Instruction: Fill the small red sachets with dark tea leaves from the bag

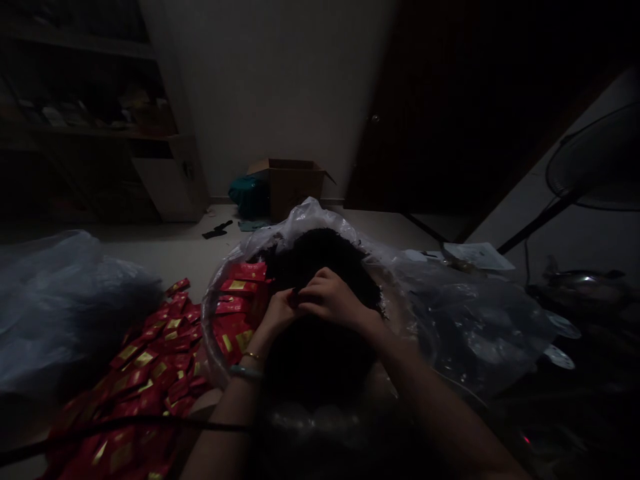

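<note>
Over a heap of dark loose material (320, 257), which looks like dried leaves, both of my hands meet with bent fingers. My left hand (281, 311) is closed, its fingertips against my right hand (331, 297), which is closed as well. Something small and dark sits between the fingertips, too dim to make out. The heap lies in a wide round container lined with clear plastic (311, 215). Inside its left side, beside my left hand, are several red packets (234, 303) with gold labels.
Many more red packets (160, 363) are piled outside the container at the left, near a big pale plastic bag (65, 313). Clear plastic sheeting (480, 327) spreads at the right. Behind stand a cardboard box (297, 190) and a teal bag (249, 195). A fan (600, 163) is at the right.
</note>
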### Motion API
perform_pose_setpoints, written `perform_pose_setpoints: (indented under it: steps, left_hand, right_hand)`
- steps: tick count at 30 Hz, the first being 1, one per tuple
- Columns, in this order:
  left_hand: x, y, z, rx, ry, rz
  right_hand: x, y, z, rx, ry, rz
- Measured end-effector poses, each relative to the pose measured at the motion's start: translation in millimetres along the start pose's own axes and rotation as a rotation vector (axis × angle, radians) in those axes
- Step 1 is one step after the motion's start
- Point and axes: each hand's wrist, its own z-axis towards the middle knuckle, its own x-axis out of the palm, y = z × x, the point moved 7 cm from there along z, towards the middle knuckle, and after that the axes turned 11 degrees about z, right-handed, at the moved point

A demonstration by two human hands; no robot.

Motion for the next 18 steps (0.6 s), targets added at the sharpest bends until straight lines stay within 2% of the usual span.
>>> perform_pose_setpoints:
  steps: [2,4,9,13,18]
  left_hand:
    - [0.5,-1.8,0.1,0.037,0.010,-0.012]
    - [0.9,-2.8,-0.1,0.064,0.018,0.005]
    - [0.5,-4.1,-0.1,0.073,0.028,0.115]
    - [-0.4,-11.7,-0.7,0.030,0.067,-0.011]
    - [-2.9,-26.4,-8.2,-0.078,0.131,-0.187]
  right_hand:
    - [13.7,-0.1,1.3,0.063,0.145,-0.098]
    - [24.1,-3.4,3.6,0.126,0.235,-0.154]
    - [37.8,-7.1,8.0,0.182,0.344,-0.200]
    - [29.9,-6.2,9.7,0.167,0.314,-0.183]
    - [10.8,-13.9,13.9,0.191,0.190,-0.047]
